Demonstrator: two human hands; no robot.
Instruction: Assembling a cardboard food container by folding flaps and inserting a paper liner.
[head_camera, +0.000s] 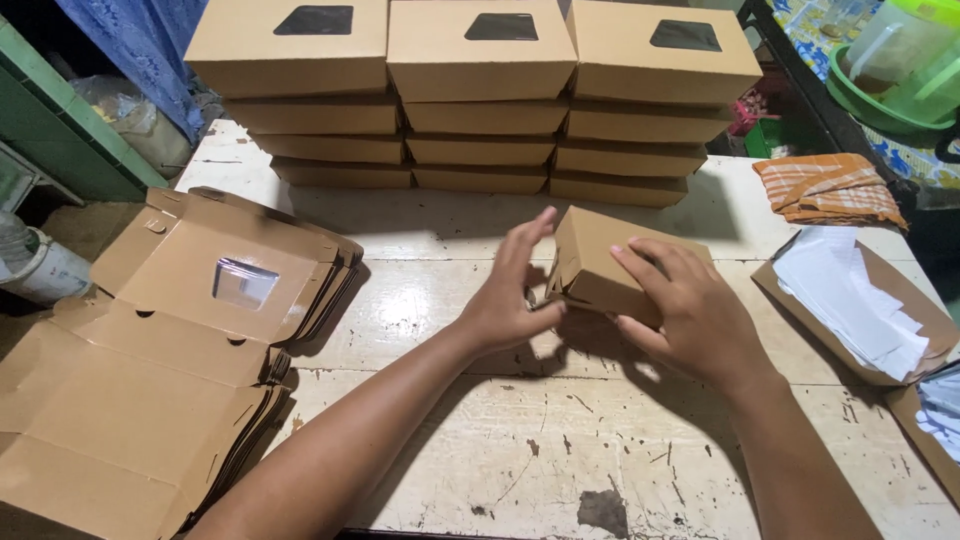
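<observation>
Centre of the frame: a small brown cardboard box (600, 262) sits on the worn white table (520, 450), and both hands are on it. The right hand (690, 315) lies over the box's top and near side, fingers spread and gripping it. The left hand (510, 290) is at the box's left end, fingers open and fanned, thumb tucked against the end flap there; whether it pinches that flap I cannot tell.

Across the top of the frame stand 3 stacks of finished boxes (480, 100), each with a dark window in its lid. At lower left a pile of flat box blanks (190, 350) hangs over the table edge. At right, an open carton of white paper sheets (850, 310), with a folded orange cloth (828, 188) above it.

The risk, as I judge it: the end flap looks only half seated, so uneven pressure could crease the card or let the end pop open. The overhanging blanks could also slide off if nudged.
</observation>
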